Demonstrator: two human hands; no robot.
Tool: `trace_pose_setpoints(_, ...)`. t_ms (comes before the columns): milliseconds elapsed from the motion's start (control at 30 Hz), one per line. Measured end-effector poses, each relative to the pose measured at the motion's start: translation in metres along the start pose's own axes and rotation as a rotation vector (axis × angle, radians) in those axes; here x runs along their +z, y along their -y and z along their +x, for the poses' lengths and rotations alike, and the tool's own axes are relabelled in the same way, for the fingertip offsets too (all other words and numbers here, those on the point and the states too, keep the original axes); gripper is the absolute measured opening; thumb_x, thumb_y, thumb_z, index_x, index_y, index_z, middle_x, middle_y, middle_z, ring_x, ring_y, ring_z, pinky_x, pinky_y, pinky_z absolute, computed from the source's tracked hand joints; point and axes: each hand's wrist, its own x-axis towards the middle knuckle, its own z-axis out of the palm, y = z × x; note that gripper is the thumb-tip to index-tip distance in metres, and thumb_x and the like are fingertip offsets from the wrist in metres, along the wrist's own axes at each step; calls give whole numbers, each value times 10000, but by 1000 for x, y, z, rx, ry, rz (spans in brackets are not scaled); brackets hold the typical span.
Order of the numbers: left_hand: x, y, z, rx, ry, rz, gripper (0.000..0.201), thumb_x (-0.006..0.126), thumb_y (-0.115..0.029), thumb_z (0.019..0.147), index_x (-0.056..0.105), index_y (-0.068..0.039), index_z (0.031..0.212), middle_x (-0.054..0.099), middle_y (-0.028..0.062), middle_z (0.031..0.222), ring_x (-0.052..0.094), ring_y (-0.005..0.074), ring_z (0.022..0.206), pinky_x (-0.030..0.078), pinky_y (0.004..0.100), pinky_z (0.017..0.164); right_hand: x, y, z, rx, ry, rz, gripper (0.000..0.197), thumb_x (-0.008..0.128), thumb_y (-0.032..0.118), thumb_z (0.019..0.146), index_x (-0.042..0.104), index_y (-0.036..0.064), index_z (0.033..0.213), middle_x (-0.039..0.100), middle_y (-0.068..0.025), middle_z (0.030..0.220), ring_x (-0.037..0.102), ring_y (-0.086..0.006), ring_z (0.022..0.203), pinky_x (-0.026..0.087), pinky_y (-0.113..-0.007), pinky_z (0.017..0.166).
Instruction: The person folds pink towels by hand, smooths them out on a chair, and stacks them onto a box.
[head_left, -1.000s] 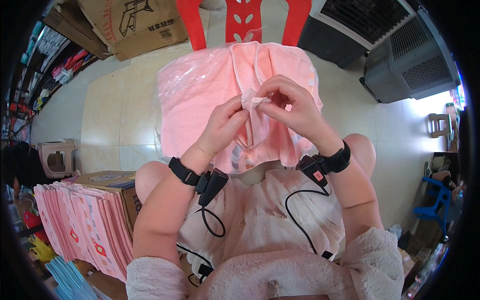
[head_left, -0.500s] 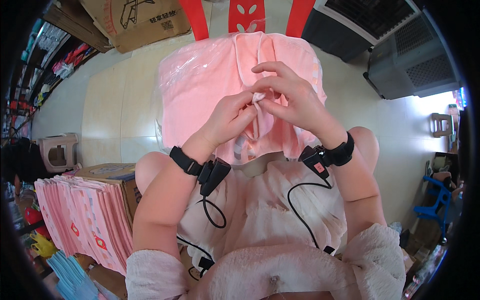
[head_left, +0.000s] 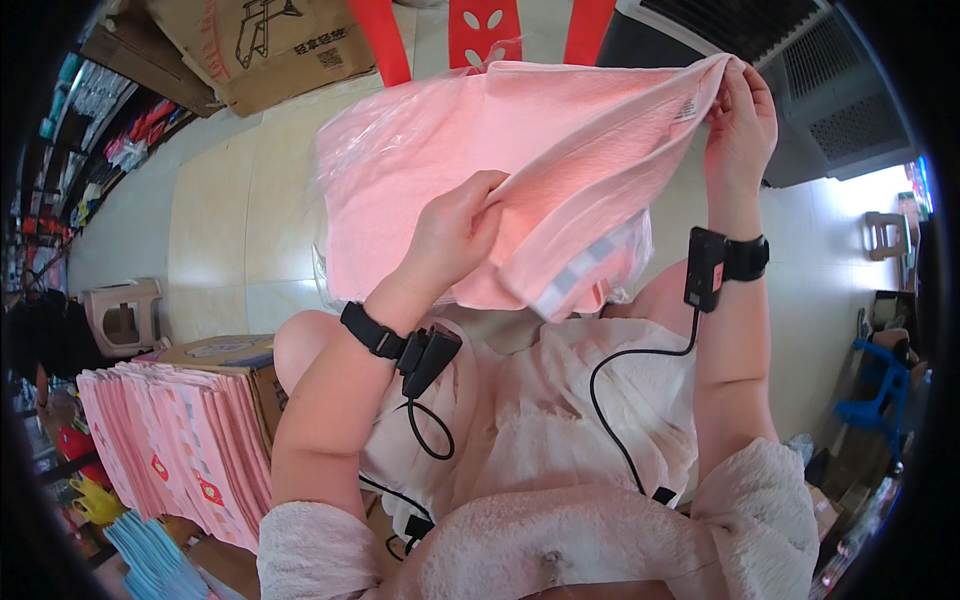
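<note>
- Closest to me, pale clothing (head_left: 540, 400) covers the wearer's lap, and a black strap (head_left: 370, 330) circles the left wrist.
- I see the left hand (head_left: 455, 230) with thumb and fingers closed on an edge of the pink towel (head_left: 590, 190), around its middle.
- The right hand (head_left: 745, 130) is raised, its fingers pinching a corner of that towel beside a small white label (head_left: 686, 108); the cloth stretches between both hands.
- Its checked grey-and-white band (head_left: 575, 280) hangs toward the knees.
- Clear plastic (head_left: 365, 130) shows along the left side of the pink cloth beneath; I cannot tell what carries the load.
- To the left, folded pink towels (head_left: 180, 440) stand packed just beside a carton (head_left: 215, 350).
- Beyond the pink cloth's far edge rises a red chair back (head_left: 485, 30).
- Farther out I make out a large cardboard box (head_left: 270, 50) at far left and a grey cooler (head_left: 840, 110) at far right.
</note>
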Motion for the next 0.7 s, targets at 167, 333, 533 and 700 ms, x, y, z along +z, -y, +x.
trace_pose_setpoints(167,8,-3,3,47,60,-78,287,494,33,773,564,-37,1043,574,98,947,574,186,797,462,240,667,-23,-27,13,60,-140,52,243,632,183,802,534,10,941,564,-15,684,516,-75,532,401,-186,477)
trace_pose_setpoints(333,28,3,-7,109,294,-4,236,528,-30,783,578,-31,1014,544,94,984,565,165,784,463,251,660,-12,-27,4,89,-86,31,244,636,166,791,536,-6,932,561,-10,660,489,-61,523,370,-184,463)
trace_pose_setpoints(533,50,22,-9,-145,219,26,263,600,-208,757,584,-72,982,501,101,1060,594,216,799,472,313,665,1,-17,-8,79,2,-21,243,629,167,797,536,-12,932,575,-17,682,494,-55,530,370,-177,467)
trace_pose_setpoints(700,57,28,-7,-68,-20,83,311,608,-248,746,576,-77,1003,488,109,1058,580,237,812,467,330,690,3,-18,-15,112,61,-9,249,635,175,799,538,-9,936,577,-16,683,496,-53,529,369,-173,466)
